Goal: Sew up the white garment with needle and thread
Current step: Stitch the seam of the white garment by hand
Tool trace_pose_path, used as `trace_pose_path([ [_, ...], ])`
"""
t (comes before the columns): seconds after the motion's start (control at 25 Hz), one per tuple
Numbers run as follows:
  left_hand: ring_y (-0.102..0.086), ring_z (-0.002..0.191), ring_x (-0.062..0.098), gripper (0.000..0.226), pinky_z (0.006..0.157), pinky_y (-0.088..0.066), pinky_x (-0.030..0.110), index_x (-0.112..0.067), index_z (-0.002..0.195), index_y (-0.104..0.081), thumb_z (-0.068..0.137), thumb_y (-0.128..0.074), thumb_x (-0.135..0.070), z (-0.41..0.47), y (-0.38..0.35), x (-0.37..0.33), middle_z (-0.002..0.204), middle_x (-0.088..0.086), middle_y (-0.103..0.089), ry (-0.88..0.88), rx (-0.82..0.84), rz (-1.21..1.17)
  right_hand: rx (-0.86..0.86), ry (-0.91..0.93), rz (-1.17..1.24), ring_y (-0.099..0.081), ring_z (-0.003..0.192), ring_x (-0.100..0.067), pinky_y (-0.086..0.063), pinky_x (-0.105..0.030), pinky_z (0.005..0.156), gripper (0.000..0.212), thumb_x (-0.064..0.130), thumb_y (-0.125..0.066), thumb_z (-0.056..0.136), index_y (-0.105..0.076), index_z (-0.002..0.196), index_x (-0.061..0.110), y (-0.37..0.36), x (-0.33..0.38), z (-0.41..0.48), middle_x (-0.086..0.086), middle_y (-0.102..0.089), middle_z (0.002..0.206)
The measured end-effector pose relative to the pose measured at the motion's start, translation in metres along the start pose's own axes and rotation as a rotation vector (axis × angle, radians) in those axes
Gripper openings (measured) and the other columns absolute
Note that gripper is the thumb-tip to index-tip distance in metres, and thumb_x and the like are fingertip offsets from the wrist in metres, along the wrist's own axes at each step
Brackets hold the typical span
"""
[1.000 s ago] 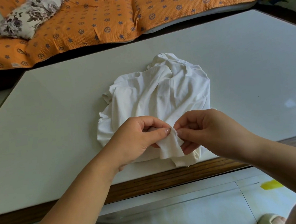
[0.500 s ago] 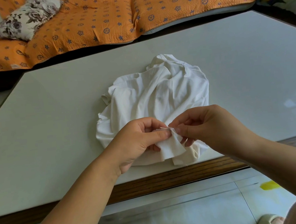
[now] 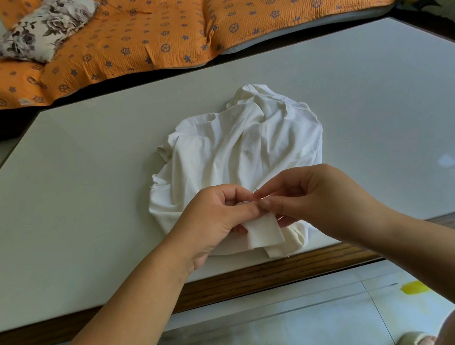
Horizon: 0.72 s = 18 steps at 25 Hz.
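A white garment (image 3: 246, 148) lies bunched near the front edge of the pale table (image 3: 83, 186). The left hand (image 3: 214, 218) pinches a folded strip of it, and the right hand (image 3: 315, 200) pinches a thin needle (image 3: 256, 189) right at that fold. Beyond the table, a floral pillow (image 3: 43, 28) rests on an orange quilt (image 3: 178, 24).

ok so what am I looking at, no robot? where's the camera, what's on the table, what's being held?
No robot: a person works with two bare hands. The single picture comes from a wide-angle camera worn on the head, looking forward and down. On the pale table lies a crumpled white garment. The left hand pinches a small fold of it near the table's front edge. The right hand pinches what looks like a thin needle at that fold. Thread is too fine to see. Behind the table are an orange quilt and a floral pillow.
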<state>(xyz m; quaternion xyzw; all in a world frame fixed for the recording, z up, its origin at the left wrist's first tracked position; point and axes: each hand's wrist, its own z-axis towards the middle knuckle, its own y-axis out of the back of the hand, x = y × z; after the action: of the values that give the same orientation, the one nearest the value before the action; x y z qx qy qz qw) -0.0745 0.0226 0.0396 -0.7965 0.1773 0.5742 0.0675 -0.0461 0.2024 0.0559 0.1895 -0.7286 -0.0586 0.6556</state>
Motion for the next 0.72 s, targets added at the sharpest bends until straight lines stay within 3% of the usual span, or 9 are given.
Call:
trace_pose_path([
  [0.08,-0.064,0.078,0.013,0.006,0.061,-0.050,0.018,-0.013,0.084,-0.072,0.079,-0.076,-0.013,0.000,0.000,0.000,0.084,0.007,-0.071,0.005,0.004,0.008,-0.011,0.015,-0.006,-0.071,0.073,-0.014,-0.062,-0.030,0.070,0.005,0.019,-0.073,0.086,-0.077,0.084,0.022,0.000,0.000,0.001,0.005,-0.075,0.077],
  [0.2,-0.067,0.082,0.015,0.029,0.072,-0.052,0.025,-0.014,0.089,-0.075,0.065,-0.079,-0.030,-0.001,-0.001,-0.003,0.089,0.005,-0.074,0.026,0.023,-0.016,-0.128,0.062,-0.028,-0.067,0.063,-0.007,-0.054,-0.018,0.055,0.008,0.020,-0.069,0.090,-0.073,0.083,0.022,0.003,0.003,0.002,0.011,-0.072,0.072],
  [0.32,-0.069,0.087,0.014,0.029,0.081,-0.052,0.029,-0.020,0.087,-0.079,0.062,-0.078,-0.034,-0.001,0.000,-0.004,0.094,0.003,-0.077,0.051,0.024,-0.030,-0.265,0.081,0.035,-0.066,0.059,-0.012,-0.046,-0.021,0.048,0.010,0.022,-0.058,0.098,-0.062,0.089,0.019,0.009,0.006,0.009,0.007,-0.076,0.082],
  [0.48,-0.065,0.092,0.021,0.031,0.090,-0.050,0.037,-0.017,0.088,-0.080,0.063,-0.078,-0.034,0.000,0.000,-0.003,0.100,0.011,-0.075,0.069,0.024,-0.072,-0.218,-0.098,0.620,-0.069,0.057,-0.019,-0.047,-0.023,0.044,0.011,0.016,-0.046,0.104,-0.052,0.099,0.009,0.020,0.012,0.022,-0.008,-0.077,0.085],
  [0.6,-0.063,0.096,0.024,0.031,0.101,-0.047,0.046,-0.015,0.088,-0.080,0.064,-0.077,-0.034,-0.002,0.001,-0.004,0.105,0.016,-0.073,0.081,0.029,-0.094,-0.244,-0.168,0.912,-0.074,0.065,-0.023,-0.055,-0.023,0.048,0.011,0.009,-0.042,0.104,-0.050,0.100,0.004,0.034,0.013,0.032,-0.010,-0.071,0.070],
  [0.72,-0.062,0.097,0.023,0.031,0.104,-0.045,0.048,-0.018,0.087,-0.081,0.063,-0.076,-0.036,-0.003,0.003,-0.004,0.101,0.012,-0.074,0.080,0.048,-0.081,-0.371,-0.105,0.915,-0.075,0.077,-0.033,-0.062,-0.034,0.064,0.011,0.006,-0.040,0.104,-0.050,0.098,0.004,0.044,0.006,0.043,-0.011,-0.067,0.064],
])
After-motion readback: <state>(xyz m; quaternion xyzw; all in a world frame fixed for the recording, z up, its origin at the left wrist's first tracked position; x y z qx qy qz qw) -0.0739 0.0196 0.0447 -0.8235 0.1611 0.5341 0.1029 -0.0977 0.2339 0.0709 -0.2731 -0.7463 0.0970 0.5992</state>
